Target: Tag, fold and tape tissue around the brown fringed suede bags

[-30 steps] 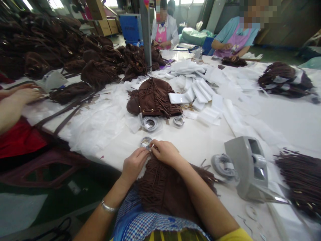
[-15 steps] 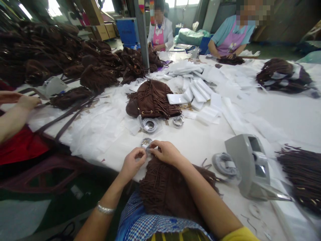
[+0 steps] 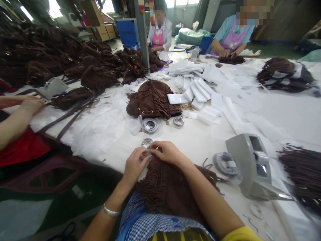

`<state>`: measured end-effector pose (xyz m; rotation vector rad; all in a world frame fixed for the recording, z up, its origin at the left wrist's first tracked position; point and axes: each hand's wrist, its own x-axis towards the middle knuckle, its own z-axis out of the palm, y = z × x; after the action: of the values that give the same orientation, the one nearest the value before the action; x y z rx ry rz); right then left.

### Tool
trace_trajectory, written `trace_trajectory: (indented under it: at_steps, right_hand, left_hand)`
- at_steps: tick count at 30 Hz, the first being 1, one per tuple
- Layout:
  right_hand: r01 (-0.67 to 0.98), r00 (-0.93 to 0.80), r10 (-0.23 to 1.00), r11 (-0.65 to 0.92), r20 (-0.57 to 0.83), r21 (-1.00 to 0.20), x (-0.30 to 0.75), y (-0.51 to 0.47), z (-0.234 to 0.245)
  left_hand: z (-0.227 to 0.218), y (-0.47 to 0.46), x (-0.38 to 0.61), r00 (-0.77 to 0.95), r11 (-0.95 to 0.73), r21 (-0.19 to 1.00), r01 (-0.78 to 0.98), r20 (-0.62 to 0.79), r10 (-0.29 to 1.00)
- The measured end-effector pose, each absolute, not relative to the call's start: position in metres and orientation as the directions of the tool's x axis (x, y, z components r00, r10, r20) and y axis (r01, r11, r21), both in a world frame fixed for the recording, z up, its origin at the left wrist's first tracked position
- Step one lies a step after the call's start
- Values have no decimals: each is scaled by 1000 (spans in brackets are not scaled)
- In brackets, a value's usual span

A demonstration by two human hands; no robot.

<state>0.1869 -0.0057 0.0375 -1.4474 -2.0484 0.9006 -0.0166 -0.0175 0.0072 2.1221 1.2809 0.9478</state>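
Note:
Just beyond the top edge of a dark brown fringed bag [image 3: 173, 187], my left hand [image 3: 135, 164] and my right hand [image 3: 167, 153] meet fingertip to fingertip. Both are closed in a pinch at the near side of a small coiled strap [image 3: 146, 142] in clear wrapping, which rests on the white table [image 3: 120, 147]. My fingers partly cover the coil, so the exact spot they grip is hidden. The bag lies from the table edge toward my lap, under my right forearm.
Ahead lie another fringed bag [image 3: 155, 98] and two wrapped coils [image 3: 149, 125]. A grey tape dispenser [image 3: 247, 164] and a larger coil [image 3: 227, 164] stand at right. White packets [image 3: 198, 90] and heaped bags [image 3: 62, 57] lie farther back. A co-worker's arm [image 3: 20, 113] is at left.
My left hand has moved slightly right and up, bringing its fingertips against those of my right hand. The right hand stays nearly in place. The co-worker's hands at left have shifted slightly.

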Motion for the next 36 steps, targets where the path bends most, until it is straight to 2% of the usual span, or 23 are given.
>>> trace_trajectory:
  at_steps: [6,11,20,26,29,34,36]
  right_hand:
    - [668,-329,944,240,10,-704,186,-6,36]
    - [683,-342,939,261,16,-682,187,-6,36]
    - [745,-344,939,256,-26,-616,183,-7,45]
    - [735,-365,931,280,-12,-618,184,-7,45]
    - [732,-367,930,286,-4,-619,184,-6,44]
    - [713,-357,934,276,6,-645,183,-6,42]
    - [706,-355,935,275,9,-653,184,-6,41]
  left_hand:
    - [7,-13,-17,320,-452,702,550,323,891]
    - [3,-14,-17,325,-478,651,589,350,878]
    - [0,-14,-9,169,-352,751,559,312,935]
    - [-2,-23,-12,194,-223,896,383,158,968]
    - [-2,-25,-12,226,-287,863,416,208,952]
    - [1,-24,-10,272,-471,688,553,385,882]
    - [1,-23,-8,276,-494,664,561,412,868]
